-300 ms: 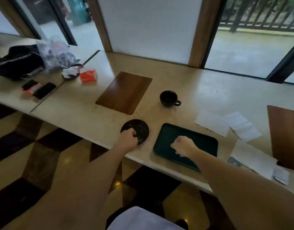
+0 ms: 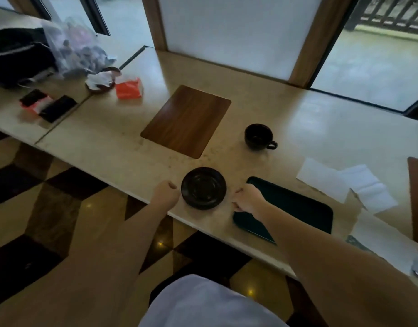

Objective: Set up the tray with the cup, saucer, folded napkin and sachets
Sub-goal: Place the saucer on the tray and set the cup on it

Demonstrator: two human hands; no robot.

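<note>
The black saucer lies flat on the desk near its front edge, between my two hands and touched by neither. My left hand sits just beside the saucer's left rim, fingers curled into a fist, grip closed on nothing. My right hand is just to the saucer's right, also curled with nothing in its grip, positioned over the left end of the dark green tray. The tray lies flat on the desk at the front edge, to the right of the saucer and apart from it. The black cup stands upright farther back on the desk, handle pointing right, well apart from both saucer and tray. White paper napkins lie unfolded and overlapping on the desk beyond the tray's right end. A brown wooden placemat lies behind the saucer, to the left of the cup. At the far left of the desk are an orange packet, a small dish holding crumpled paper, a clear plastic bag, a black bag and two dark phones. Sachets cannot be identified with certainty.
</note>
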